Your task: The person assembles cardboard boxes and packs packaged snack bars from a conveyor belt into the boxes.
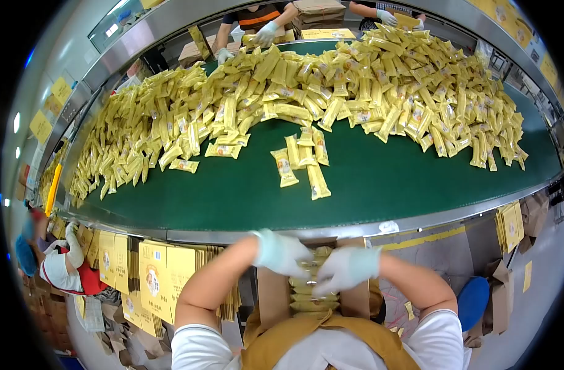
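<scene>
Both of my hands wear white gloves and reach into an open cardboard box (274,302) at my front, below the belt's edge. Inside it lies a stack of yellow packets (314,296). My left hand (288,256) is at the upper left of the stack, my right hand (343,271) at its right side, both touching or just over the packets. Motion smears the fingers, so their grip cannot be made out. On the green belt (232,197) beyond, a small group of yellow packets (303,154) lies apart from a large heap (263,86).
Co-workers' gloved hands (266,32) handle packets across the belt. Another person (66,265) bends at the left. Flattened yellow cartons (165,271) stand left of me. At the right are a blue stool (473,301) and brown cardboard (499,293). A metal rail (189,235) edges the belt.
</scene>
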